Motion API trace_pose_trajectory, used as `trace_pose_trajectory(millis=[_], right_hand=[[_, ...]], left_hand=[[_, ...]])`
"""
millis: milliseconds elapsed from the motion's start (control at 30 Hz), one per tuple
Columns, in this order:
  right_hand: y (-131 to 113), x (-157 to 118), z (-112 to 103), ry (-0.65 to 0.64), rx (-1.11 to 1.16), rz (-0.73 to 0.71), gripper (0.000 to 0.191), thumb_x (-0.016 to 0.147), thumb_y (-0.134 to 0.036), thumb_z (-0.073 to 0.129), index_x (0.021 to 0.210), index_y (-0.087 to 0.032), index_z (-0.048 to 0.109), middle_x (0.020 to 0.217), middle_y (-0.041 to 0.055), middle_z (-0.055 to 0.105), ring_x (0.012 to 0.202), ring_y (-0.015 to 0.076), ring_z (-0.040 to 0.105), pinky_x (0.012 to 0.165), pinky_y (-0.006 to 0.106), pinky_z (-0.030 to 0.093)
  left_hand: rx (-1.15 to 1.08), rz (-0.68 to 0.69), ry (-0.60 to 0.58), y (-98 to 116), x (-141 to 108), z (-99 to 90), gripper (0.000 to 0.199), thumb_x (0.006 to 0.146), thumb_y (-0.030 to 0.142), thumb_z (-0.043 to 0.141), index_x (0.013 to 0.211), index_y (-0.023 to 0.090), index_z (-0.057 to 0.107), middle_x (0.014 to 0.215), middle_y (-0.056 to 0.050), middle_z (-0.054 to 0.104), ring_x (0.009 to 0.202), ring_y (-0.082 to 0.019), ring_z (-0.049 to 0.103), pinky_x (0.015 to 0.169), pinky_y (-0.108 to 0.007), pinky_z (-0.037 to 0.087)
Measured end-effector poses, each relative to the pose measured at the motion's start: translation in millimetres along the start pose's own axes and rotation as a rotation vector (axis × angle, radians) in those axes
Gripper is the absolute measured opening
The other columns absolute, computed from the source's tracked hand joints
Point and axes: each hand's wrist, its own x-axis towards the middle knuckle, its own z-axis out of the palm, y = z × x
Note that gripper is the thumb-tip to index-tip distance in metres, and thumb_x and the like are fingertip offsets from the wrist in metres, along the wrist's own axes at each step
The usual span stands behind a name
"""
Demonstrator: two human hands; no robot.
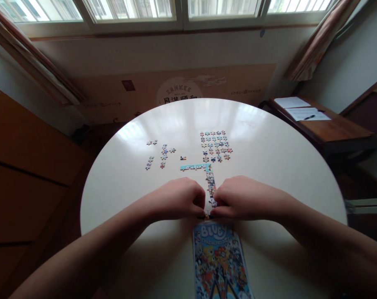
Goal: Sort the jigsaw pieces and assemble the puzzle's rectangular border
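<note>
Both hands meet at the lower end of a partly joined strip of jigsaw puzzle (210,180), which runs down and has an arm going left at its top. My left hand (183,198) is closed, thumb and fingers pinching a small dark-edged puzzle piece (206,216) from the left. My right hand (238,197) is closed too and pinches at the same spot from the right; the fingers largely hide the piece. Just below lies a colourful picture sheet (221,261) with "BLUEY" printed on top.
Loose puzzle pieces stand in rows (215,145) behind the strip. More loose pieces (164,153) lie to the left, with a single dark piece (183,158) between. All rest on a round white table (275,166). A wooden desk (341,128) with papers stands at right.
</note>
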Motion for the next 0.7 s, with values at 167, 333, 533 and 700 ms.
trace_pose_trajectory(millis=[167,333,533,700], right_hand=[[-0.6,0.3,-1.0,-0.024,-0.007,0.020,0.038,0.091,-0.044,0.051,0.071,-0.018,0.071,0.063,0.0050,0.064,0.053,0.0147,0.047,0.051,0.029,0.026],[-0.5,0.7,0.0,-0.019,-0.018,0.023,0.038,0.092,-0.044,0.051,0.071,-0.018,0.071,0.065,0.0060,0.065,0.054,0.0153,0.048,0.051,0.029,0.026],[-1.8,1.0,-0.8,-0.021,-0.006,0.035,0.038,0.091,-0.044,0.051,0.071,-0.019,0.070,0.065,0.0062,0.065,0.054,0.0154,0.049,0.052,0.028,0.026],[-2.4,0.9,-1.2,-0.041,-0.004,0.048,0.039,0.092,-0.045,0.051,0.070,-0.018,0.069,0.063,0.0057,0.063,0.054,0.0154,0.049,0.052,0.028,0.027]], left_hand=[[0.021,0.003,-0.004,0.8,-0.8,-0.6,0.009,0.074,0.028,0.067,0.077,0.023,0.074,0.074,0.000,0.072,0.067,-0.016,0.059,0.057,-0.027,0.038],[0.075,-0.025,-0.017,3.6,-2.2,-1.2,0.010,0.075,0.031,0.067,0.074,0.022,0.072,0.073,-0.001,0.071,0.066,-0.016,0.058,0.056,-0.028,0.037],[0.082,-0.033,-0.017,4.9,-1.1,-0.8,0.009,0.075,0.030,0.068,0.075,0.022,0.073,0.074,-0.001,0.071,0.067,-0.016,0.059,0.057,-0.028,0.037],[0.068,-0.021,-0.012,3.3,0.7,-1.8,0.009,0.075,0.030,0.070,0.075,0.021,0.072,0.074,-0.001,0.071,0.068,-0.016,0.059,0.057,-0.027,0.037]])
